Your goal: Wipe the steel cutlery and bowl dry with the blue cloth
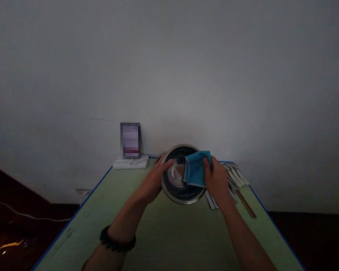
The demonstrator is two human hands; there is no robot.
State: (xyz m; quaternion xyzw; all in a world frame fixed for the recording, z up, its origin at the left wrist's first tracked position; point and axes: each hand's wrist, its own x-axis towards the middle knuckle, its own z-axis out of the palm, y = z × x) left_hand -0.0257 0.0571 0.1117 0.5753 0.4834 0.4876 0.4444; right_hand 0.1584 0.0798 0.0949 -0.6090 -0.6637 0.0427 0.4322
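Observation:
A round stainless steel bowl is tilted so that its shiny inside faces me, above the far part of the table. My left hand grips its left side, the thumb over the rim and the other fingers hidden behind. In my right hand is a folded blue cloth, pinched at its right edge and lying across the right part of the bowl's opening. Whether the cloth presses on the metal, I cannot tell. Part of another round rim shows behind the bowl on the left.
The pale green table has blue edging and meets a grey wall. A tablet-like device with a blurred screen stands on a white base at back left. Forks or spoons with white handles and brown chopsticks lie at right.

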